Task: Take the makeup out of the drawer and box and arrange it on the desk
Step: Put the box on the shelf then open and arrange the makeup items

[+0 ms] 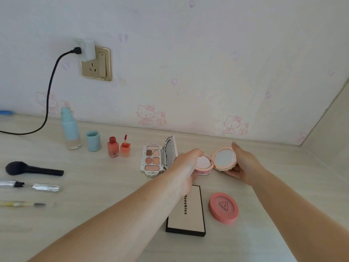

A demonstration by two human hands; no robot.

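A pink round compact lies open on the desk, its mirror lid tilted up to the right. My left hand grips the compact's base from the left. My right hand holds the mirror lid, fingers curled round its edge. Just left stands an open eyeshadow palette with its mirror up. In front lie a cream box with black edges and a closed pink round blush case.
Along the back stand a blue bottle, its blue cap and two red lip tints. A black brush, a silver tube and a thin brush lie left. A black cable hangs from the wall socket.
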